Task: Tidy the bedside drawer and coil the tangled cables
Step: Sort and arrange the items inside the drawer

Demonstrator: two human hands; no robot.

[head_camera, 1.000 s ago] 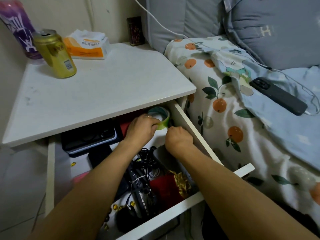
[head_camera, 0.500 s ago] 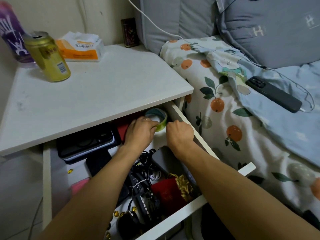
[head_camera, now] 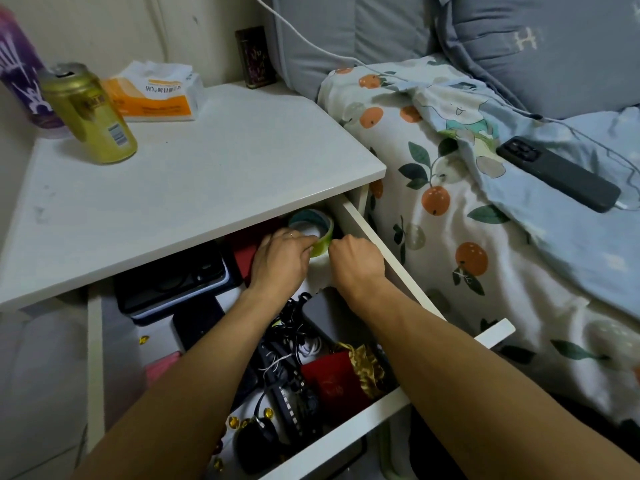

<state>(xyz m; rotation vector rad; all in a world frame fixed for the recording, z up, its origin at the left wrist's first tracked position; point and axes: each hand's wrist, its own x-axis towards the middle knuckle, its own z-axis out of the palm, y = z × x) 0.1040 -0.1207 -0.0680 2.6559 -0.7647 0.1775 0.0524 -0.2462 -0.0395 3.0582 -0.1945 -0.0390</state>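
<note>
The white bedside drawer [head_camera: 375, 237] is pulled open beside the bed. At its back right corner stands a green roll of tape [head_camera: 313, 225]. My left hand [head_camera: 280, 261] has its fingers on the roll's near side and my right hand [head_camera: 356, 259] is curled next to it; what the right fingertips hold is hidden. Below my wrists lies a tangle of black and white cables [head_camera: 294, 344]. A red pouch with gold trim [head_camera: 339, 379] sits near the drawer front, with a black phone-like device [head_camera: 173, 275] at the back left.
On the nightstand top [head_camera: 207, 174] stand a gold can [head_camera: 91, 112], a purple bottle [head_camera: 19, 67], a tissue pack [head_camera: 157, 91] and a small dark box [head_camera: 255, 57]. A dark phone [head_camera: 557, 174] on a white charging cable lies on the bed to the right.
Both hands have stayed at the tape roll in the drawer's back corner, shifting only slightly; the view has tilted a little.
</note>
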